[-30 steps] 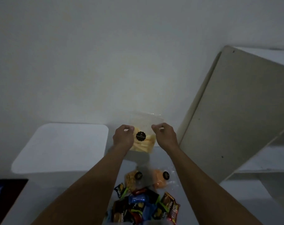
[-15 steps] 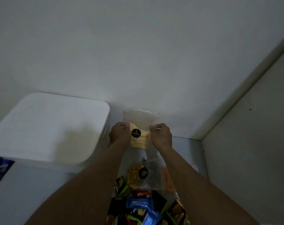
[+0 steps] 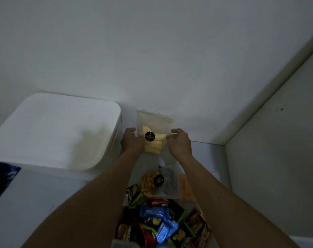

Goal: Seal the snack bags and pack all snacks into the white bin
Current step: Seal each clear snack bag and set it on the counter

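Dim light, head view looking down.

Clear bag (image 3: 154, 130): see-through plastic pouch w/ pale yellow snack pieces settled in lower half, upper half empty & crinkly. Round black sticker on front, approx centre. Zip strip runs across top edge; can't tell if sealed. Bag held upright, long axis vertical, mouth pointing up/far, toward the wall. Slight tilt, top-right corner lower than top-left.

Where: held off the worktop (image 3: 26, 203), just right of white bin (image 3: 50, 129), far of the snack pile.

Left hand (image 3: 132, 141) at bag's left edge, fingers curled round it, pinching the side. Right hand (image 3: 180, 141) at right edge, thumb & fingers pressed together on the plastic. Both grips at about sticker height.

White bin: rounded corners, wide, sits at left, against the wall.

Near side, between forearms: second clear pouch (image 3: 159, 181) lying flat w/ darker yellow bits & same black sticker; orange-filled pouch (image 3: 186, 188) just right of it, partly hidden by right forearm. Nearer still, a heap of small wrappers (image 3: 159, 224), black, green, blue, red, overlapping.

Grey panel (image 3: 277, 149) stands at right.
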A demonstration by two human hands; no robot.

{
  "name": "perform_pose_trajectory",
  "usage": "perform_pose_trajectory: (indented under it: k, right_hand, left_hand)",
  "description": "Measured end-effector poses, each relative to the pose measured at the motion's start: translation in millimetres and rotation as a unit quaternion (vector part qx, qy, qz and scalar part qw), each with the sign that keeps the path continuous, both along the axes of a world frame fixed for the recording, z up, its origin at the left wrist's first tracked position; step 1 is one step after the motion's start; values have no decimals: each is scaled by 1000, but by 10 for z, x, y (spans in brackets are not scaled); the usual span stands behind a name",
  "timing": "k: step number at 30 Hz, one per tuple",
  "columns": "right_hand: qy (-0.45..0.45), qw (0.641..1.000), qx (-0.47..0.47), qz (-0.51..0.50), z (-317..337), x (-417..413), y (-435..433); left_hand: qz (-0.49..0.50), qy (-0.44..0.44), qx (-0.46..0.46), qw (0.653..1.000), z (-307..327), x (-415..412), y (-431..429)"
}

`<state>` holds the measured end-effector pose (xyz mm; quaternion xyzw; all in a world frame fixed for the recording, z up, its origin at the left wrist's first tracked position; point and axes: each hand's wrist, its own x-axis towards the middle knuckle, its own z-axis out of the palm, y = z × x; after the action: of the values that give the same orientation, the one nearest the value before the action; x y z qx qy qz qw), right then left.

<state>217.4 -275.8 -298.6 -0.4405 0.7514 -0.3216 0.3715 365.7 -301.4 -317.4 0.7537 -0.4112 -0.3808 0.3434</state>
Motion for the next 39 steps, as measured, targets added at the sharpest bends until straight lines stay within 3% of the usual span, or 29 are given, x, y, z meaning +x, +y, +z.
perform_pose_trajectory:
  k: [3,6,9,13,16,22,32,39]
  right_hand:
    - [25,999,-1,21,57,-61,181]
    - [55,997,18,41,133,-79,422]
    - [96,992,58,53,150,-68,703]
    - [127,980,140,55,103,-3,1104]
    - [128,977,167,45,101,58,1276]
    - [57,993,105,-20,315,139,1423]
    - [-33,998,-53,-31,1410,244,1519]
    - [-92,982,-165,-2,2334,358,1598]
  left_hand:
    - [-22,-8,2,1000,46,-25,207]
    - [-143,-35,12,989,46,-32,385]
    - [-316,-92,55,943,-44,-30,555]
    - [-407,-149,73,898,-149,-40,752]
    - [-399,-142,48,905,-141,-28,855]
    - [-369,-106,30,923,50,110,960]
    - [-351,-71,-40,933,1324,407,1159]
    - [-356,91,-108,924,2375,569,1285]
